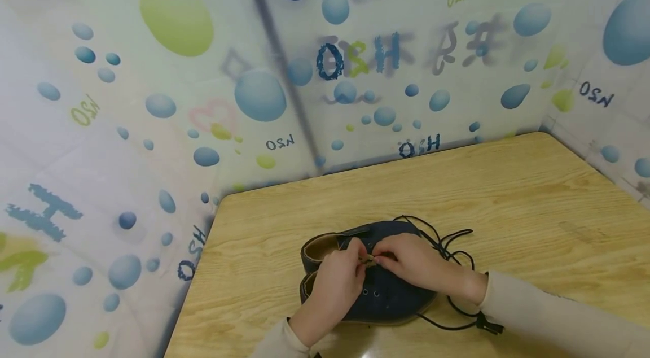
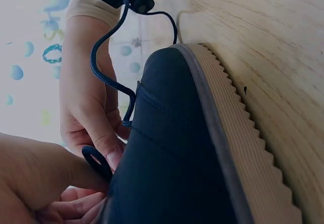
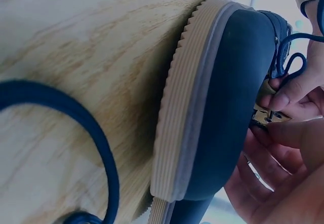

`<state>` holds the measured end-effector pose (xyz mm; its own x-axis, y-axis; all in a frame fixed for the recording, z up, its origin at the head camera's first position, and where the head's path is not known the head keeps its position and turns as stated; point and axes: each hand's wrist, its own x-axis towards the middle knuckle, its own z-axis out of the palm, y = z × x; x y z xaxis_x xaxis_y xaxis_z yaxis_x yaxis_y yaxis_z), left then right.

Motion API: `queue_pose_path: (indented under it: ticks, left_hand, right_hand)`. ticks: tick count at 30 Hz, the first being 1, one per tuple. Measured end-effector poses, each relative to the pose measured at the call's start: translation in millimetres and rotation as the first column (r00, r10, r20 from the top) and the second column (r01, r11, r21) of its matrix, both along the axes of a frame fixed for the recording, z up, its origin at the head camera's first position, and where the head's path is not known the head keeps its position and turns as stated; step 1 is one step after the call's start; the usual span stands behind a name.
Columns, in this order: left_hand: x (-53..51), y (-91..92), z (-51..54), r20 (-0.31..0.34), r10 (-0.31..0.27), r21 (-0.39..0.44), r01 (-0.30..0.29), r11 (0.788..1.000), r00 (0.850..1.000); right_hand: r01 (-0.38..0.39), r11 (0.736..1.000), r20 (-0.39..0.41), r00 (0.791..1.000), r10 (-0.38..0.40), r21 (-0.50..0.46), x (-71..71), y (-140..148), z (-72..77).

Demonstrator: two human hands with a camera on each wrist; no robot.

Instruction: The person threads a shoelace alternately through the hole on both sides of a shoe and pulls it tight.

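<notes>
Two dark navy shoes lie side by side on the wooden table, the near shoe (image 1: 391,296) and the far shoe (image 1: 388,228), toes to the right. Over the near shoe's opening, the left hand (image 1: 337,276) and right hand (image 1: 413,259) meet, fingertips pinching a small tan-lined flap (image 1: 369,260). In the right wrist view, fingers of both hands hold the tan flap (image 3: 271,116) with metal eyelets, and a dark lace (image 3: 298,57) loops beside them. In the left wrist view, a lace loop (image 2: 96,163) stands by the fingers; the shoe (image 2: 167,148) hides the fingertips partly.
Loose dark laces (image 1: 447,242) trail right of the shoes across the wooden table (image 1: 269,222). Near the right sleeve lies a small black item (image 1: 488,324) at a lace. Behind the table hangs a patterned curtain (image 1: 304,138).
</notes>
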<state>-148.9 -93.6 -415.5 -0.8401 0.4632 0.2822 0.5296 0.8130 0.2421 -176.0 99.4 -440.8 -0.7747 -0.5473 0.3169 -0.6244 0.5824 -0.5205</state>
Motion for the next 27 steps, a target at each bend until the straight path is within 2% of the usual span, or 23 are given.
queue_pose_path:
  ticks: [4,10,13,17,21,22,24,27]
  left_hand:
    - [-0.8,1.4,-1.6,-0.020,-0.017,0.009,0.017,1.000,1.000]
    - [0.0,8.0,-2.7,-0.063,0.008,-0.022,-0.009,1.000,0.998]
    - [1.2,10.3,-2.3,-0.057,0.000,-0.029,-0.002,1.000,0.998]
    - [1.2,8.8,-1.1,0.021,-0.022,-0.010,0.022,1.000,1.000]
    - [-0.4,5.1,1.4,0.113,-0.036,0.000,0.036,0.999,0.993]
    - [-0.6,5.0,1.6,0.117,-0.032,-0.005,0.033,0.999,0.993]
    - [-0.7,5.2,0.8,0.087,-0.016,-0.012,0.018,1.000,0.996]
    - [-0.2,6.8,-1.5,-0.016,0.035,-0.037,-0.036,0.999,0.999]
  right_hand:
    - [-0.001,1.000,0.000,1.000,0.001,-0.008,0.5,0.3,0.3]
    - [0.000,1.000,-0.012,1.000,0.000,-0.014,2.2,-0.4,0.0]
    - [-0.008,1.000,0.001,1.000,0.008,-0.019,3.3,-0.9,0.2]
    - [0.002,1.000,0.008,1.000,-0.002,-0.009,4.5,-2.9,0.3]
    - [0.013,1.000,-0.005,1.000,-0.013,0.009,4.9,-3.4,-0.3]
    - [0.008,1.000,-0.010,1.000,-0.008,0.014,5.4,-2.6,0.1]
    - [-0.004,1.000,-0.026,1.000,0.005,0.028,7.0,-0.9,0.9]
    - [-0.022,0.998,-0.049,0.998,0.025,0.058,9.7,1.3,1.4]
